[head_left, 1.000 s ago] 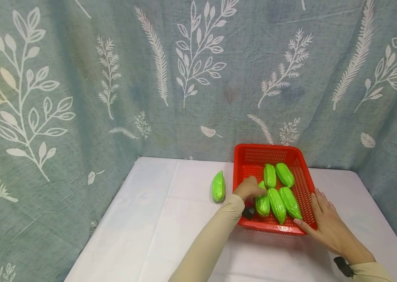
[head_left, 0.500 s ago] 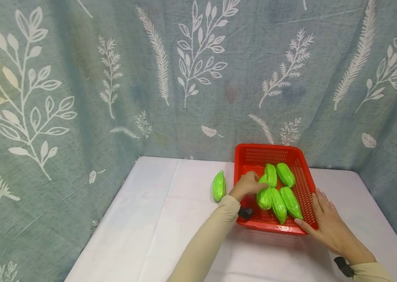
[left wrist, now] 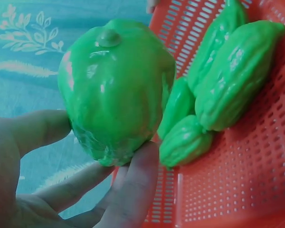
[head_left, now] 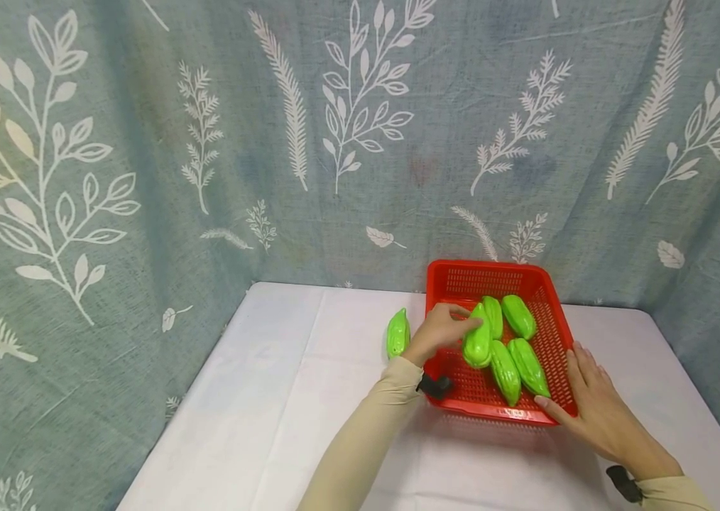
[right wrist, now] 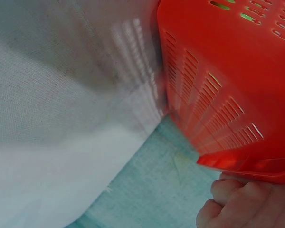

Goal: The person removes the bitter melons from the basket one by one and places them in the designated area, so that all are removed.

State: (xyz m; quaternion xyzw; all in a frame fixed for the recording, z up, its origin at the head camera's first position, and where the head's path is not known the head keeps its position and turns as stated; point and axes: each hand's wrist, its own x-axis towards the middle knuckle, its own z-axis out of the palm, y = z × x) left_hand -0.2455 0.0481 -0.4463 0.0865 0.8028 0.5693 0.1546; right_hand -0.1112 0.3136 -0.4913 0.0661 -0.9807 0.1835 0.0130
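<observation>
My left hand (head_left: 438, 331) pinches a green ridged gourd (head_left: 476, 342) with a pointed tip, above the left part of the red plastic basket (head_left: 491, 410). In the left wrist view the blunt end of this gourd (left wrist: 114, 80) faces the camera, between thumb and fingers. Several similar gourds (head_left: 529, 367) lie in the basket, some partly hidden behind the held one. At the basket's front right corner rests my right hand (head_left: 609, 415), fingers straight along the right side and thumb at the front rim. The right wrist view shows the fingers (right wrist: 247, 202) against the rim.
One more green gourd (head_left: 397, 332) lies on the white tablecloth (head_left: 309, 376) left of the basket, its near end partly hidden by my left wrist. A blue-green curtain (head_left: 347, 227) with white leaf prints hangs behind and on both sides of the table.
My left hand has moved back and slightly left with the gourd, which has come up off the basket floor beside the front gourds. The right hand and basket stay in place.
</observation>
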